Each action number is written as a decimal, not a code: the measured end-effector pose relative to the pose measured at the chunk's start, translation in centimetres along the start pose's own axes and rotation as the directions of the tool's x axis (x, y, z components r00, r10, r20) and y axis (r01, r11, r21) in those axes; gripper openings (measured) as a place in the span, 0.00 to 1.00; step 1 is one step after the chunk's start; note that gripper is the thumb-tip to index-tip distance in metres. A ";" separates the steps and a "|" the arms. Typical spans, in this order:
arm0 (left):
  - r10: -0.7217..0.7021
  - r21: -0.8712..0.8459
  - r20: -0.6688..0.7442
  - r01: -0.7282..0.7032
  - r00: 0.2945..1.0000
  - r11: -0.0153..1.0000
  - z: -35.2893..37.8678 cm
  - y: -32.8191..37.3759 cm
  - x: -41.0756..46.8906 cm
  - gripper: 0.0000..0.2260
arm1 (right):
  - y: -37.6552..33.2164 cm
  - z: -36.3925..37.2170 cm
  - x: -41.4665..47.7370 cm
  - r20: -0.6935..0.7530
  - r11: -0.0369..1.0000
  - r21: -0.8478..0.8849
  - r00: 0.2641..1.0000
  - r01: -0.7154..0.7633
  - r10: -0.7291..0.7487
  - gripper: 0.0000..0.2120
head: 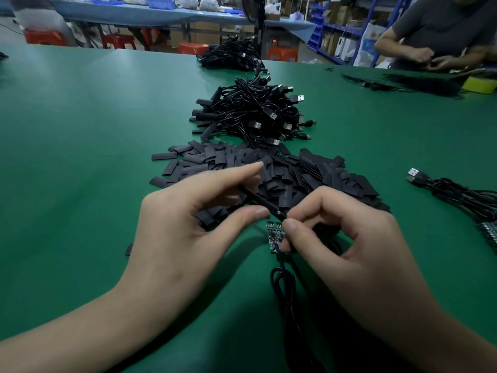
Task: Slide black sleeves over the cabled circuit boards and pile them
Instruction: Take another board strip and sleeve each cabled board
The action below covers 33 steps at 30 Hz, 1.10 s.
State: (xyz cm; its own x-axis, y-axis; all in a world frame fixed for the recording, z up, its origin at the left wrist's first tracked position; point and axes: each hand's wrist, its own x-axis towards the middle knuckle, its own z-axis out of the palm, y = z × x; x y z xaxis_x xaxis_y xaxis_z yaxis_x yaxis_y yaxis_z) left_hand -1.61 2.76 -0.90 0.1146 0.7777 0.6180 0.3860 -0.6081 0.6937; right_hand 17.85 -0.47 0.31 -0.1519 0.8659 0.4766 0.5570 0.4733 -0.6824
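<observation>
Head view, green table (80, 130). Centre frame: left hand (193, 219) holds a black sleeve (258, 200) btwn thumb and fingers, index finger stretched out above it. Right hand (349, 238), fingers curled, pinches a small circuit board (274, 234) just below the sleeve's lower end; its black cable (282, 286) trails toward bottom of frame. Behind the hands, a heap of loose sleeves (269, 168); above that, a pile of sleeved USB cables (255, 114). Right edge: another cable bundle (457, 195). Upper right: a second person (435, 30) at the table.
</observation>
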 end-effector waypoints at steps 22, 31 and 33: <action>0.055 -0.074 0.140 -0.045 0.989 0.996 -0.1 0.1 -0.4 0.25 | 0.3 0.1 0.0 0.054 0.996 0.084 0.997 0.042 -0.047 0.06; 0.046 -0.064 0.129 -0.038 0.991 0.997 -0.2 0.3 -0.3 0.25 | 0.4 0.1 -0.1 0.071 0.990 0.140 0.997 -0.029 0.019 0.04; 0.044 -0.057 0.131 -0.036 0.990 0.998 -0.2 0.3 -0.3 0.24 | 0.4 0.1 -0.1 0.077 0.990 0.139 0.997 -0.016 0.005 0.05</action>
State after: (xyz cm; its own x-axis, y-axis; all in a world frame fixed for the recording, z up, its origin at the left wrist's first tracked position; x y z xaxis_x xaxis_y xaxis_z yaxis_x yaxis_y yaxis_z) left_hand -1.73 2.28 -0.85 0.2504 0.7645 0.5940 0.3283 -0.6442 0.6908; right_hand 18.02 -0.39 -0.04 -0.2111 0.8783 0.4289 0.4407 0.4772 -0.7603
